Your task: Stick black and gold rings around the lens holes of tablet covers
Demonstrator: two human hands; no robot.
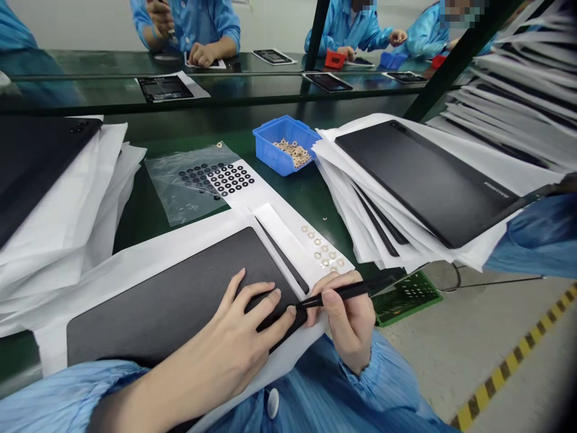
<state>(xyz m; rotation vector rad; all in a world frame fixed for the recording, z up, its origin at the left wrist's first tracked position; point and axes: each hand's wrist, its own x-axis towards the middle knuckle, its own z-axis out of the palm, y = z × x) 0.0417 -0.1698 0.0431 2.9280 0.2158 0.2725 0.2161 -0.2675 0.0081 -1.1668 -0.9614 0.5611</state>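
A dark tablet back cover (171, 294) lies on white foam sheeting in front of me. My left hand (243, 331) rests on it with fingers spread, the fingertips near its right end. In my right hand (349, 319) is a pair of black tweezers (345, 293), their tips touching the cover's right corner beside my left index finger. What the tips pinch, if anything, is too small to make out. Just beyond lies a white sheet (288, 231) bearing black rings (232, 178) at its far end and pale rings (322, 246) at its near end.
A blue bin (286, 144) holds many small rings. A clear plastic bag (180, 186) lies left of it. Stacks of foam-wrapped covers stand at left (67, 198) and right (419, 174). Co-workers in blue sit behind a raised green shelf (243, 87) carrying several tablet parts.
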